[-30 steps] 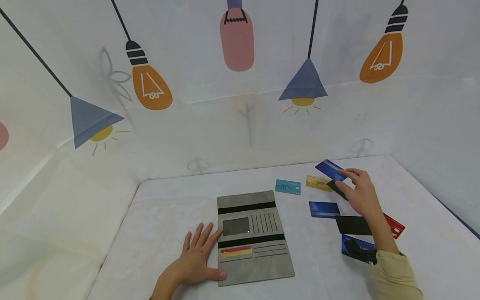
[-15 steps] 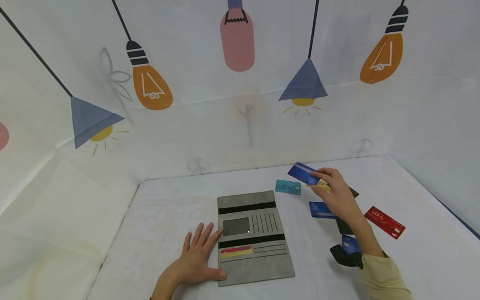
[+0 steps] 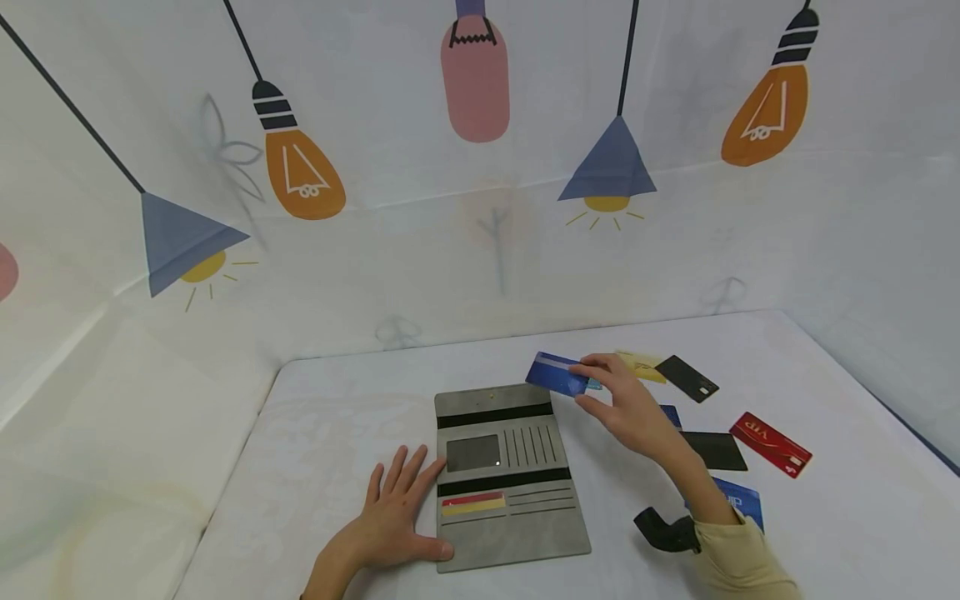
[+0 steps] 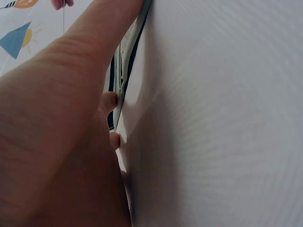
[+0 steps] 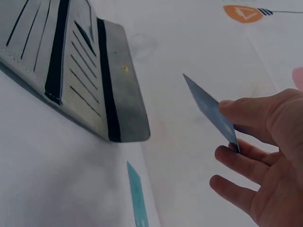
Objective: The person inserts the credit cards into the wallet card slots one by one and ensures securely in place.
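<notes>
A grey wallet (image 3: pixel 506 475) lies open on the white table (image 3: pixel 315 433), with red and yellow cards (image 3: pixel 472 504) in a lower slot. My left hand (image 3: pixel 393 512) lies flat with fingers spread, its thumb on the wallet's left edge (image 4: pixel 124 80). My right hand (image 3: pixel 626 404) pinches a blue card (image 3: pixel 555 375) in the air just past the wallet's far right corner. The right wrist view shows that blue card (image 5: pixel 210 111) between thumb and fingers, near the wallet (image 5: pixel 80 71).
Loose cards lie to the right: a yellow card (image 3: pixel 641 364), a black card (image 3: pixel 686 377), a red card (image 3: pixel 771 443), another black card (image 3: pixel 716 450), a blue card (image 3: pixel 738 498) and a teal card (image 5: pixel 136 195). A patterned backdrop stands behind.
My right hand has carried the blue card leftward from the loose cards to the wallet's far right corner. The left hand has stayed still.
</notes>
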The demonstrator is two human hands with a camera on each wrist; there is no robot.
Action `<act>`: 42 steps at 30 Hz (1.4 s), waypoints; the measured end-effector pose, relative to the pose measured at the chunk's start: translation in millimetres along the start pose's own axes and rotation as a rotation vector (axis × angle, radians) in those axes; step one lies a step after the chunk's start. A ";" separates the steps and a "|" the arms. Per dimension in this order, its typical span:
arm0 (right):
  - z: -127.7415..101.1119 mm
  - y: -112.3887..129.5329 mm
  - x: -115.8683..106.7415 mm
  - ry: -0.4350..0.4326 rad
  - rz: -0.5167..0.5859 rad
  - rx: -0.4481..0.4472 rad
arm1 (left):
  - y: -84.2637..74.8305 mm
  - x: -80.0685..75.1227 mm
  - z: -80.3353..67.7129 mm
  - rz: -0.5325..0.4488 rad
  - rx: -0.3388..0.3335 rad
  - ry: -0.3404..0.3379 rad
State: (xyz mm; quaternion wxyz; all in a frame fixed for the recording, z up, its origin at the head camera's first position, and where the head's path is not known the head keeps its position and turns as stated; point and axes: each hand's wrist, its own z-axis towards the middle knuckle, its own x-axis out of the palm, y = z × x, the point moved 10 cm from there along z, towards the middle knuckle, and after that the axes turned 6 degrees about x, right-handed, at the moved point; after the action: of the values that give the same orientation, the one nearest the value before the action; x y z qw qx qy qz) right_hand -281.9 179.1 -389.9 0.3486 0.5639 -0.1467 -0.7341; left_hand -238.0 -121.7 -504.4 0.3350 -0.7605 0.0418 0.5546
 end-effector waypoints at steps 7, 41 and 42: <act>-3.8 18.3 26.8 0.109 0.068 -0.012 | 0.7 0.9 1.1 0.003 -0.003 0.003; -36.5 77.2 120.3 0.529 0.158 -0.171 | 0.3 -0.2 2.2 0.001 0.021 0.025; -37.4 77.6 122.0 0.537 0.156 -0.168 | 0.4 0.1 1.9 -0.001 0.021 0.024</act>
State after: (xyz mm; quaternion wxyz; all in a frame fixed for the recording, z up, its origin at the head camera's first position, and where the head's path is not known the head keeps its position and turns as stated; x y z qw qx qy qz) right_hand -235.0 47.7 -443.3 0.4758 0.6942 -0.0309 -0.5392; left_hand -239.7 -120.9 -504.9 0.3426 -0.7637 0.0514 0.5448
